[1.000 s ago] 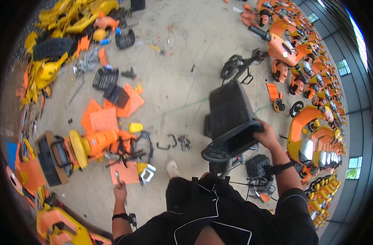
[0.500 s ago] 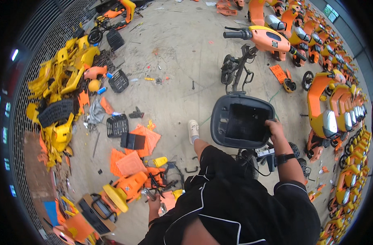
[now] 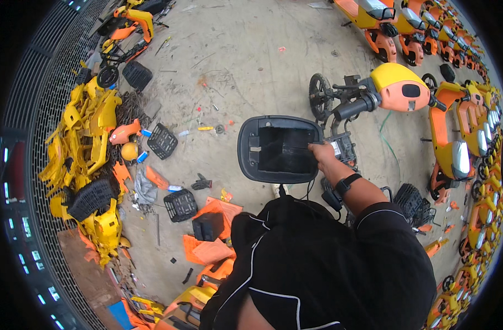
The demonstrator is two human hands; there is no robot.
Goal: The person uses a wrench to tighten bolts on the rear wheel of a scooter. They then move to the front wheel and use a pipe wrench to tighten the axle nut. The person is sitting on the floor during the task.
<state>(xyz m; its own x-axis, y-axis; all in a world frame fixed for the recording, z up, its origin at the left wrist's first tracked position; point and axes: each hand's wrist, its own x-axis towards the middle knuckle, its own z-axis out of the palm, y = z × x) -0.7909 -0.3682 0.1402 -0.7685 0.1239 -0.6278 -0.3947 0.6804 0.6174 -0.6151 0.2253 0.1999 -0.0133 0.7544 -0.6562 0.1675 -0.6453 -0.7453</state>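
My right hand (image 3: 324, 156) is closed on the right rim of a black plastic storage tub (image 3: 248, 151), a rounded tray with a deep rectangular well. The tub is held in front of my body, to the left of a stripped scooter (image 3: 345, 147) with bare black frame parts and loose cables. That scooter has a yellow and orange handlebar cover (image 3: 397, 82), a black grip (image 3: 355, 107) and a front wheel (image 3: 319, 96). A dark band circles my right wrist. My left hand is out of sight, hidden by my torso in its black shirt.
Yellow body panels (image 3: 100, 115) are heaped at the left wall. Black baskets (image 3: 180, 205), a dark glove (image 3: 201, 181) and orange panels (image 3: 214, 251) lie on the floor at left. Rows of orange and yellow scooters (image 3: 449, 132) stand at right.
The tub has moved left with my right hand, away from the scooter's frame. My view has shifted and my body leans further forward. My left hand, visible earlier beside the orange parts, has gone from sight.
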